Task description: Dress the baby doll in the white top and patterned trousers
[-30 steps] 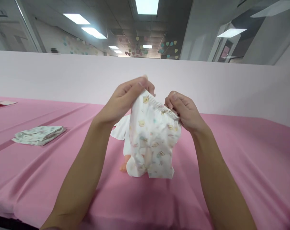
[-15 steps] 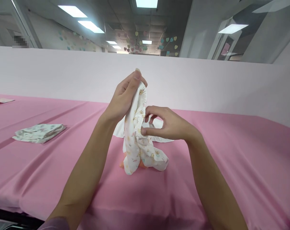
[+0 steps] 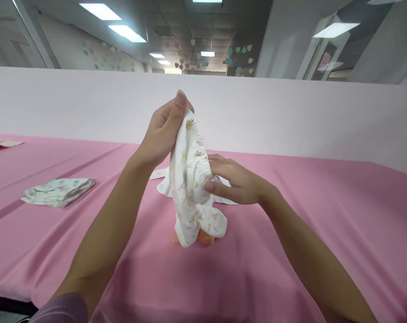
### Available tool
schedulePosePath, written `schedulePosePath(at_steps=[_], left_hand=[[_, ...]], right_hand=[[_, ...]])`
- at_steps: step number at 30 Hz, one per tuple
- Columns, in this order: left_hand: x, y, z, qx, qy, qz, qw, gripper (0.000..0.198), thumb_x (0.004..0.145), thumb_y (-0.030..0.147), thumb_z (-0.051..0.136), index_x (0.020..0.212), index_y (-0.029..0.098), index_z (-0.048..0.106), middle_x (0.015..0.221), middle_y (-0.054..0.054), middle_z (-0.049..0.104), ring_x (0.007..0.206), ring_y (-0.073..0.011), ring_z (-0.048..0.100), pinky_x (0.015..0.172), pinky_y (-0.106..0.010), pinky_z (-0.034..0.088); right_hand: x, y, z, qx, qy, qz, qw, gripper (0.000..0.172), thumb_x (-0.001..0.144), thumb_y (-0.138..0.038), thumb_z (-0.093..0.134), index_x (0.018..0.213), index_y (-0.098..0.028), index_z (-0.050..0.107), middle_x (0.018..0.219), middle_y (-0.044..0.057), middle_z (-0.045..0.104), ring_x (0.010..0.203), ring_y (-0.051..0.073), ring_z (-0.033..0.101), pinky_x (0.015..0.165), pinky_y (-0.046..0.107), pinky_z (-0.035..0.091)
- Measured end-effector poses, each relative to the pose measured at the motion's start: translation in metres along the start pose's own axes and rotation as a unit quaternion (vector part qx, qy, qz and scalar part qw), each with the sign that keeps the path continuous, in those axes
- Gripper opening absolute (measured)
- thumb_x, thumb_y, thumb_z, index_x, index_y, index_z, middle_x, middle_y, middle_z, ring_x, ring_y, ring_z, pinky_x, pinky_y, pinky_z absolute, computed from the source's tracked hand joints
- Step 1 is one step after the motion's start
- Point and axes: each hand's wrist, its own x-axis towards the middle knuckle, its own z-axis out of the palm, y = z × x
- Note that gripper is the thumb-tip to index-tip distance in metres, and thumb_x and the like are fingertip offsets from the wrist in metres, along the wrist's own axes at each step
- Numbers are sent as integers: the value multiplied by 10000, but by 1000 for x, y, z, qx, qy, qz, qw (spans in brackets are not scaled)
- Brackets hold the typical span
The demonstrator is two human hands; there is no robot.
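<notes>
Small white baby pants with a printed pattern and a gathered elastic waist hang upright in front of me. My left hand is closed on the upper end of the waistband, thumb on top. My right hand holds the lower right side of the waistband, thumb at the front, with the other fingers partly hidden at its opening. Under the pant legs, orange-toned doll feet show; the pants hide most of the doll. Behind, a white garment spreads out on both sides.
A folded, printed white cloth lies to the left on the pink-covered table. Farther left is a pale pink cloth. A low white wall with glass above it stands at the back.
My left hand has shifted left with the top of the pants, and the waistband looks stretched wider. My right hand has closed in on the waistband's side. The view has moved slightly.
</notes>
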Motion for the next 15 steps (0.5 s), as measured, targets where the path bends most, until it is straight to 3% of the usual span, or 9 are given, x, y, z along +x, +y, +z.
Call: schedulePosePath(at_steps=[2, 5, 8, 10, 12, 15], left_hand=[[-2, -4, -4, 6, -10, -11, 1000, 703, 951, 903, 361, 783, 232, 483, 659, 1, 401, 605, -140, 376, 534, -314, 311], [-8, -14, -14, 22, -58, -23, 998, 611, 960, 821, 554, 802, 231, 535, 679, 5, 478, 600, -138, 436, 533, -302, 349], [-14, -24, -21, 57, -166, -48, 983, 524, 897, 719, 742, 830, 215, 614, 741, -16, 600, 662, -157, 559, 562, -285, 417], [-16, -30, -22, 58, -224, -62, 971, 489, 897, 684, 760, 856, 208, 653, 799, -40, 659, 720, -181, 626, 593, -290, 469], [-16, -37, -21, 39, -217, -59, 974, 462, 930, 675, 726, 890, 220, 657, 831, -44, 671, 735, -186, 651, 608, -300, 503], [-16, -45, -15, 26, -128, -46, 990, 476, 947, 725, 670, 905, 255, 606, 779, -12, 628, 681, -171, 633, 573, -299, 505]], right_hand=[[-1, 8, -2, -5, 29, 62, 998, 367, 1017, -619, 642, 1039, -265, 736, 1096, 58, 749, 1124, 295, 628, 1066, 473, 479], [-4, 24, -7, 40, 129, 121, 983, 350, 1010, -605, 669, 998, -258, 718, 974, 44, 720, 945, 250, 642, 873, 394, 518], [-9, 38, -13, 140, 239, 127, 952, 332, 977, -599, 719, 956, -270, 676, 860, 21, 659, 786, 209, 624, 701, 342, 513], [-11, 43, -15, 183, 270, 128, 937, 338, 946, -598, 760, 932, -279, 648, 801, 4, 620, 702, 190, 594, 609, 318, 492], [-10, 45, -16, 214, 247, 127, 937, 326, 942, -588, 767, 969, -286, 645, 802, -4, 625, 671, 177, 589, 570, 302, 486], [-4, 46, -15, 254, 136, 113, 951, 369, 922, -556, 798, 1139, -288, 665, 935, 10, 700, 785, 191, 666, 657, 307, 555]])
